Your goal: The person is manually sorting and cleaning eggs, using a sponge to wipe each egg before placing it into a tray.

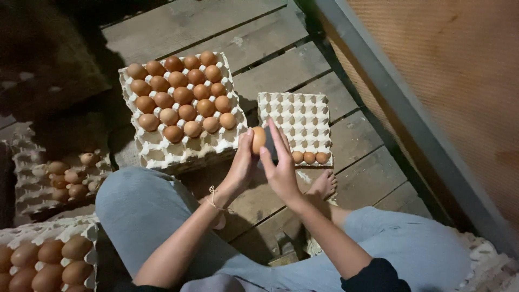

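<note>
Left hand [241, 162] around brown egg [258, 139], right hand [279, 165] perhaps touching

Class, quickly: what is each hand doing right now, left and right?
Left hand: closed around a smooth brown egg.
Right hand: fingers straight, pressing a dark flat pad against that egg.

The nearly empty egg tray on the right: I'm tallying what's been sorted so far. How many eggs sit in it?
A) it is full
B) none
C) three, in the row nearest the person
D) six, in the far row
C: the pale tray holds just three brown eggs side by side in its near row, with every other cup bare.
</note>
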